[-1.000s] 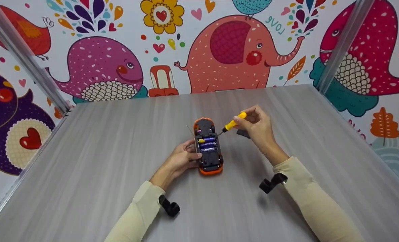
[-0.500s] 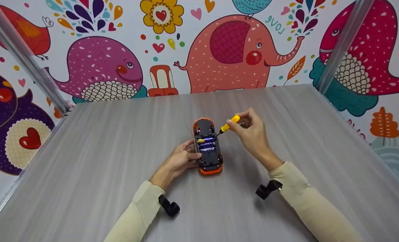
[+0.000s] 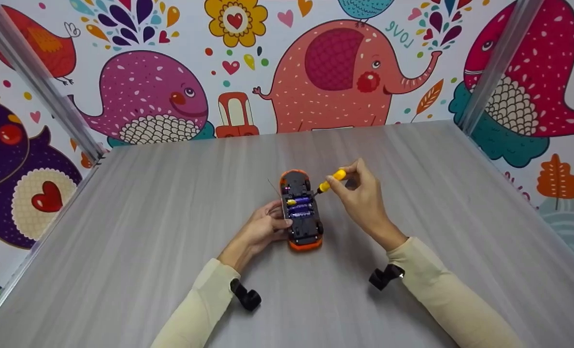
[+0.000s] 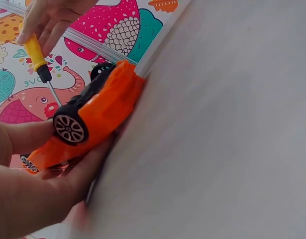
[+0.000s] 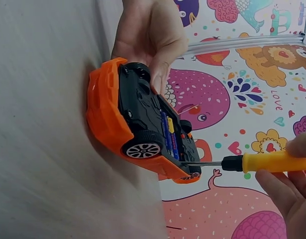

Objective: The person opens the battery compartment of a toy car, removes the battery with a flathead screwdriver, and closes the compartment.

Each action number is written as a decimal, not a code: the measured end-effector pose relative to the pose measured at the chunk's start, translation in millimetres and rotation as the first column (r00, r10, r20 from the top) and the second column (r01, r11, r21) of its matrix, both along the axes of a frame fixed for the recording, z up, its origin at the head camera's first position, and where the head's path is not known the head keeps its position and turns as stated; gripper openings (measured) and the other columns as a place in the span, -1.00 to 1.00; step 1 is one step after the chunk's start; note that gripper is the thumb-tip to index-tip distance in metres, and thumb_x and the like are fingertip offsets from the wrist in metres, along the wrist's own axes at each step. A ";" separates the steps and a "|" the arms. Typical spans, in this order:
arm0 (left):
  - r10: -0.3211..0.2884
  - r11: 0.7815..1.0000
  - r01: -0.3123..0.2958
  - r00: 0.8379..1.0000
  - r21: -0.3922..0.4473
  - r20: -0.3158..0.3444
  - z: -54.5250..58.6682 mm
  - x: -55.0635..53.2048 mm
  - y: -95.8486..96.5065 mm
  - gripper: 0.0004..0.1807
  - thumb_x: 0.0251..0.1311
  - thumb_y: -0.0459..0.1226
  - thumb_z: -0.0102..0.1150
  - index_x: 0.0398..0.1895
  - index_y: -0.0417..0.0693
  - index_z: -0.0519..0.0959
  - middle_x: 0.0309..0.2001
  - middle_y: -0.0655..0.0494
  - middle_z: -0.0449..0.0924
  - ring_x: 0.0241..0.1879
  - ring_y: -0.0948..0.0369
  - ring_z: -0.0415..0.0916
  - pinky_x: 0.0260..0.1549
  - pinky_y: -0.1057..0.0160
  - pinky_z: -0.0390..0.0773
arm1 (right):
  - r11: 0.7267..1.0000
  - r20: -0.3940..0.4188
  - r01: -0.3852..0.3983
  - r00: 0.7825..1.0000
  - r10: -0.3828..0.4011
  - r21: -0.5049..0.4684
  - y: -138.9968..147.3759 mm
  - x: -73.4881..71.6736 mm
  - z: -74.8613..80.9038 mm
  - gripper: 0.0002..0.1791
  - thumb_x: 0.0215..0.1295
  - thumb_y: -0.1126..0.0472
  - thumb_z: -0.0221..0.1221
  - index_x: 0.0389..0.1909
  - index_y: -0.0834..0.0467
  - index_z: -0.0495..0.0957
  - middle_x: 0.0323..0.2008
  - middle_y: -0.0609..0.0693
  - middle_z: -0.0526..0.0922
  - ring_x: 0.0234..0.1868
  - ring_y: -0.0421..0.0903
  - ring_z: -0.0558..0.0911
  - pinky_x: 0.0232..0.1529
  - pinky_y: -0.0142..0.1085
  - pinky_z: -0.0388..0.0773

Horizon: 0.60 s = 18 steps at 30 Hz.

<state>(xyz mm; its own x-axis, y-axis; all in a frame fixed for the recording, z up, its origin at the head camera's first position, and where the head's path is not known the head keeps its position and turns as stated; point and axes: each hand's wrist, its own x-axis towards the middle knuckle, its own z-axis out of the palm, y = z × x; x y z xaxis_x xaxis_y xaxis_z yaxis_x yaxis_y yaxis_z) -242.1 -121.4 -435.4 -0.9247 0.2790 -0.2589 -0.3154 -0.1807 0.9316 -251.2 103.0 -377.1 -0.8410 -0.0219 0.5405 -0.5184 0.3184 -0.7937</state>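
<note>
An orange toy car (image 3: 304, 245) is upside down in the head view, its black underside showing. Several purple batteries (image 3: 300, 208) lie in its uncovered battery bay. My left hand (image 3: 260, 229) grips the car's left side, thumb over the edge of the underside and fingers beneath. A yellow-handled screwdriver (image 3: 333, 180) is pinched by the handle in my right hand (image 3: 364, 195). Its metal shaft slants down to the edge of the bay; in the right wrist view the screwdriver's tip overlaps the car close beside the batteries (image 5: 171, 134).
A thin wire (image 3: 272, 186) sticks out from the car's left side. The grey wood-grain table (image 3: 171, 217) runs back to a wall (image 3: 248, 72) printed with cartoon animals. Metal posts (image 3: 502, 67) stand at the table's back corners.
My right hand has moved left and slightly down with the screwdriver, bringing the handle closer to the car. The dark flat piece once showing beside it is now mostly hidden. My left hand keeps its grip.
</note>
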 end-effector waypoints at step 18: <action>-0.011 1.000 0.011 1.000 -0.007 -0.016 -1.0 0.3 -0.7 -0.25 0.25 -0.57 0.04 0.52 -0.27 0.08 0.42 -0.31 0.30 0.11 0.06 0.55 0.14 -0.07 0.58 | 0.955 0.265 -0.014 0.959 0.096 -0.296 5.9 -10.4 -0.3 -0.77 0.28 0.46 0.25 -0.18 0.31 0.37 -0.18 0.12 0.58 -0.18 -0.17 0.70 -0.16 -0.40 0.70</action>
<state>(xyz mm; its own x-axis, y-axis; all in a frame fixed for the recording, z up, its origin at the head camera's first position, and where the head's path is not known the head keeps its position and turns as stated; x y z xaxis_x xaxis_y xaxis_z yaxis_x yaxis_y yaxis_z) -241.7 -122.1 -436.4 -0.9257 0.2873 -0.2462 -0.3026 -0.1713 0.9376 -261.6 108.9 -377.3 -0.9589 0.0499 0.2793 -0.2780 0.0317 -0.9601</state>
